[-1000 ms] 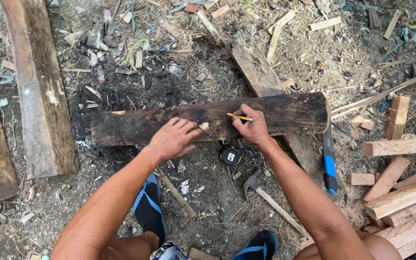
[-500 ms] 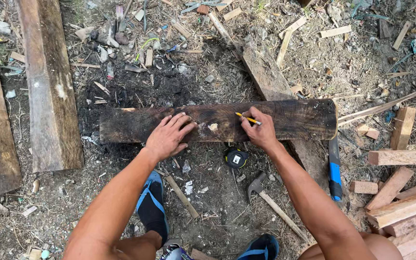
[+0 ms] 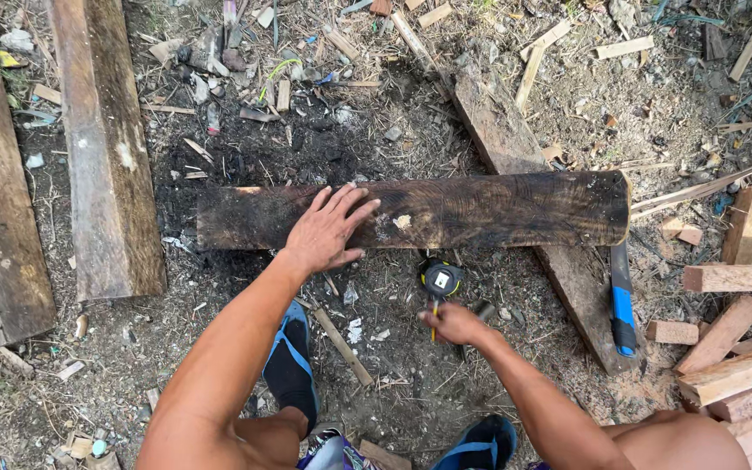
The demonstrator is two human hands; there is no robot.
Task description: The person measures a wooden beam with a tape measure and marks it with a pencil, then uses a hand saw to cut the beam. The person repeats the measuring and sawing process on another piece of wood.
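Note:
A dark, weathered plank [image 3: 498, 209] lies crosswise on the dirt in front of me. My left hand [image 3: 328, 231] presses flat on its left half, fingers spread. My right hand [image 3: 456, 324] is down near the ground in front of the plank, closed around a yellow pencil [image 3: 433, 328]. Just beyond that hand lies a black and yellow tape measure [image 3: 441, 278]. A dark tool head [image 3: 480, 311], possibly a hammer, rests on the ground right beside my right hand.
Two long planks [image 3: 102, 148] lie lengthwise on the left. Another board [image 3: 524, 174] runs diagonally under the dark plank. A blue-handled tool [image 3: 621, 300] rests on it at the right. Cut timber blocks [image 3: 733, 348] pile at the right. My feet in sandals [image 3: 292, 361] are below.
My right hand has come off the plank and dropped toward the ground near the tape measure, still gripping the pencil. My left hand stays pressed on the plank.

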